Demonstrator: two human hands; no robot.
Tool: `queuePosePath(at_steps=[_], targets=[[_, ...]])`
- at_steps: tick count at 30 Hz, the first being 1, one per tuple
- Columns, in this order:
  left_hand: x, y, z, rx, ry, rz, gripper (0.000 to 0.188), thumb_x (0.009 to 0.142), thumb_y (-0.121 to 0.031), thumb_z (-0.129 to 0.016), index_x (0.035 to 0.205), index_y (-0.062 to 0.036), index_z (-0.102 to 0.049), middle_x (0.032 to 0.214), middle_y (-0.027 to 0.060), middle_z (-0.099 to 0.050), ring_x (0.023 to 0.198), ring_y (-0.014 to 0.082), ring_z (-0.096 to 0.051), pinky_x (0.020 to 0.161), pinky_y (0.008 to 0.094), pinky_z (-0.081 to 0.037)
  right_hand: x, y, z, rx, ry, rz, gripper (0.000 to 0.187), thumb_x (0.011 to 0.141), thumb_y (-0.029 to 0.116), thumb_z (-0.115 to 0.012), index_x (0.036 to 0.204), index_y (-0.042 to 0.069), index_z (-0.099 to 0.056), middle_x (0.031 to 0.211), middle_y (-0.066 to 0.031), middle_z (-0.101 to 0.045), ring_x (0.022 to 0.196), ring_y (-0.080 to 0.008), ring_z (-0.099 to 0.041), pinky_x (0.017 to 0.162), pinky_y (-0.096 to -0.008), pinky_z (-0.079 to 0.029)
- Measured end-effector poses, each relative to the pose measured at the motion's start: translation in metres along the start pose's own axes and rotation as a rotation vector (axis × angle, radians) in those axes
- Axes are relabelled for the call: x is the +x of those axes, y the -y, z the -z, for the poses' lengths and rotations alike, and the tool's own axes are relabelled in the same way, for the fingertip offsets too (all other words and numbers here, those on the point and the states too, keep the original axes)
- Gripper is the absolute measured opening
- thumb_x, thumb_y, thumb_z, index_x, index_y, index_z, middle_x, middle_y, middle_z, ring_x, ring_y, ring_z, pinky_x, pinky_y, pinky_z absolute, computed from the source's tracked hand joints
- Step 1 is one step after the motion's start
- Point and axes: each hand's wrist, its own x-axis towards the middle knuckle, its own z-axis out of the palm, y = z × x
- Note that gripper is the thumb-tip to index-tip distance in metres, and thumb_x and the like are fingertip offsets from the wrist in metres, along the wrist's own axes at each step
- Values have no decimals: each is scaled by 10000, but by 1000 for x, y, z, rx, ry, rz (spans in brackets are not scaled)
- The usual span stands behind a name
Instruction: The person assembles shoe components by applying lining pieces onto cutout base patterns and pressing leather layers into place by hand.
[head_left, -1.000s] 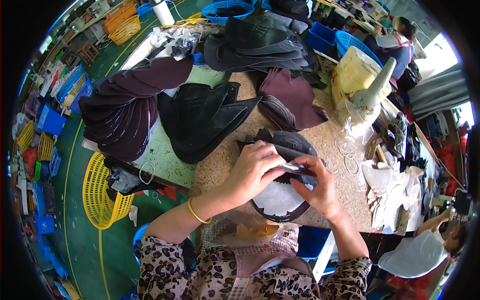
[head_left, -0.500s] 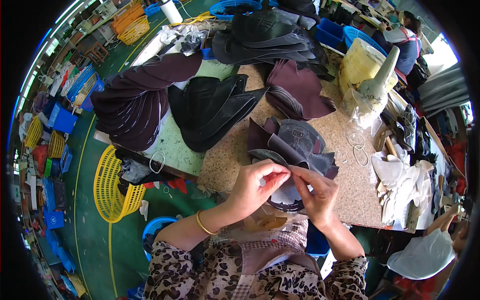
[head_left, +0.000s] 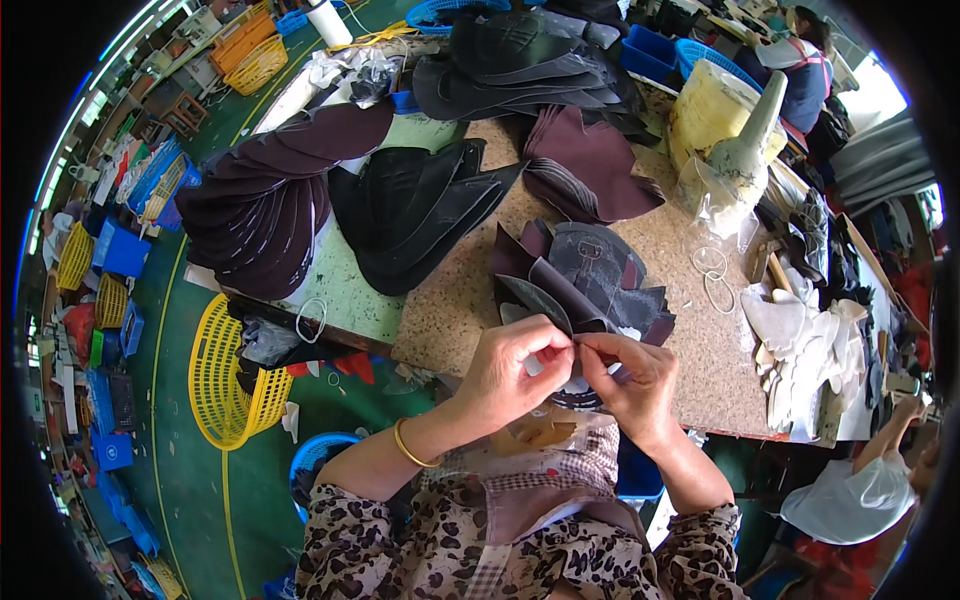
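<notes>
Close to the near edge of the table lies a dark, layered leather piece [head_left: 595,262] with a buckle-like pattern and maroon flaps; it looks like a shoe upper. My left hand [head_left: 512,368] pinches at the near edge of its curled flap, thumb and forefinger pressed together. Fingertip to fingertip with it, my right hand [head_left: 636,385] is also closed in a pinch on that edge. Whatever fine detail sits between the fingertips is too small to make out. Below the hands, part of the leather piece hangs toward my apron, with a white-marked edge.
Beyond my hands are a maroon stack [head_left: 592,165], black leather pieces [head_left: 410,225] and fanned maroon pieces [head_left: 250,220]. To the right stand a pale yellow tub [head_left: 705,110], a cone-topped container [head_left: 742,160] and white cut-outs [head_left: 805,335]. A yellow basket [head_left: 215,375] stands at left; other people work nearby.
My hands stay pinched together at the flap edge, the right one turned slightly with its fingers more curled. The whole view has shifted a little.
</notes>
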Motion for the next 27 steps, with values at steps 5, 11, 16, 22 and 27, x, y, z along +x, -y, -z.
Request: queuePosePath(at_steps=[5, 11, 16, 22, 27], targets=[[1, 3, -8, -151, -11, 0, 14, 820, 22, -554, 827, 32, -561, 829, 63, -587, 740, 85, -569, 645, 227, -466, 2, -10, 5, 457, -131, -230, 145, 845, 61, -590, 957, -20, -631, 907, -71, -672, 768, -48, -584, 696, -202, -480], [3, 3, -19, -335, -48, -45, 49, 827, -2, -585, 821, 36, -554, 840, 63, -596, 759, 79, -570, 671, 212, -483, -2, -6, -1, 404, -141, -246, 219, 868, 71, -578, 1058, -27, -624, 891, -43, -659, 789, -66, -578, 709, -203, -474], [5, -2, -19, -613, -90, 77, 97, 846, -24, -588, 796, 39, -535, 834, 31, -534, 750, 71, -559, 659, 195, -478, 1, 6, -9, -221, -202, 280, 201, 888, 80, -553, 1042, -25, -627, 885, -49, -663, 762, -69, -591, 669, -195, -488], [12, 2, -19, -14, -108, -241, 157, 801, 10, -597, 680, 33, -500, 661, 67, -500, 557, 115, -515, 495, 251, -396, 2, 0, 7, 426, -206, -253, 209, 887, 110, -565, 1035, -28, -618, 914, -63, -666, 800, -94, -602, 721, -211, -483], [5, 2, -39, 85, -149, -360, 166, 788, -2, -628, 711, -9, -481, 717, 60, -514, 565, 133, -511, 514, 233, -412, 9, -9, 3, -191, -374, -4, 86, 840, 55, -584, 900, 14, -631, 783, -161, -625, 645, -217, -621, 541, -298, -465]])
